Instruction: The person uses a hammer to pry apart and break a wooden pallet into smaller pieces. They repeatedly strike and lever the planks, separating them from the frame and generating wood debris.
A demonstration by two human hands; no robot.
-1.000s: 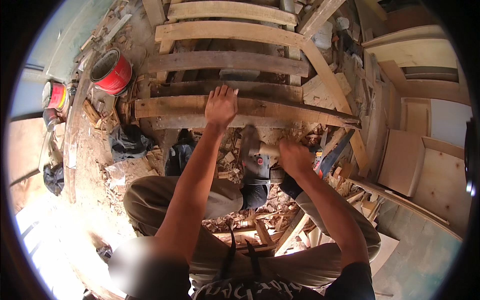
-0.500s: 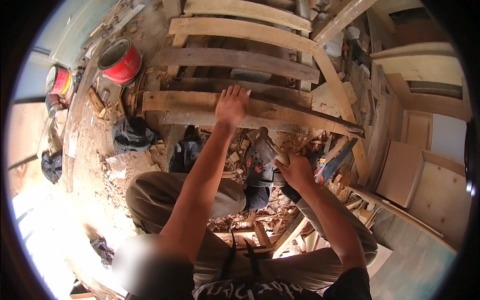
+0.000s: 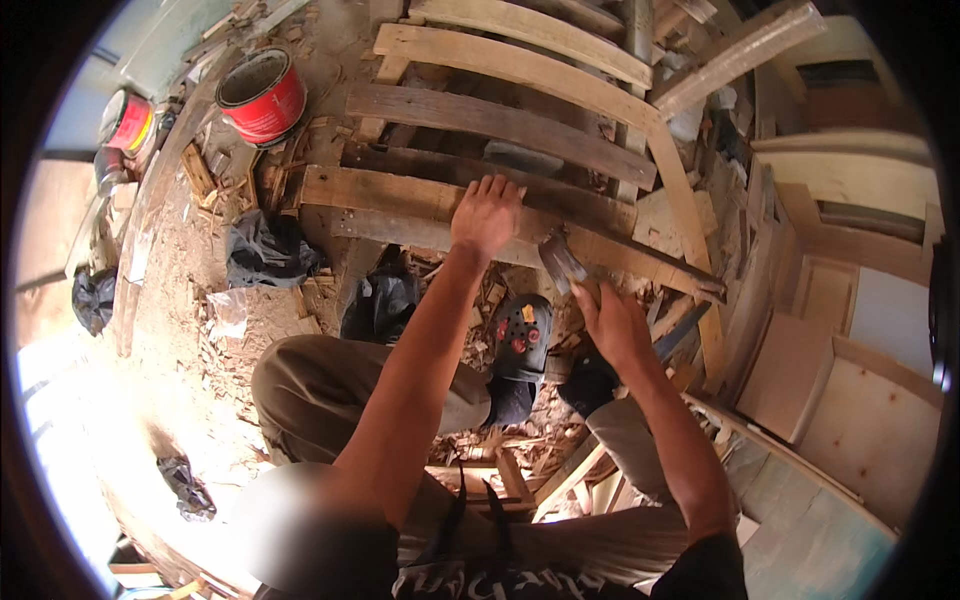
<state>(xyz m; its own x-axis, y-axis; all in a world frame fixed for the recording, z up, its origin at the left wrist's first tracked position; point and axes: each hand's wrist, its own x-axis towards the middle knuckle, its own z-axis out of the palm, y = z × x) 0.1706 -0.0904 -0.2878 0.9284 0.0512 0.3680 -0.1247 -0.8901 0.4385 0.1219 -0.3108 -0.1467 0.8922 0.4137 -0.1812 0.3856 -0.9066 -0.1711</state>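
My left hand (image 3: pixel 486 215) is closed over a worn wooden plank (image 3: pixel 390 193), the near slat of a pallet-like frame, fingers curled across its far edge. In my right hand (image 3: pixel 617 325) is a hammer (image 3: pixel 562 262), gripped by its light wooden handle. The hammer's grey metal head is at the plank's near edge, just right of my left hand; whether it touches the wood I cannot tell. Beyond the plank lie several more slats (image 3: pixel 500 118), paler toward the back.
A red bucket (image 3: pixel 262 98) stands at the back left, with a smaller red-and-yellow can (image 3: pixel 127 121) beyond. Black plastic bags (image 3: pixel 270 250) and wood scraps litter the floor. Wooden panels (image 3: pixel 800 375) stand to the right. My dark clog (image 3: pixel 522 340) is below the plank.
My right hand has raised the hammer from over my clog up to the plank. My left hand stays on the plank. The whole view has shifted slightly.
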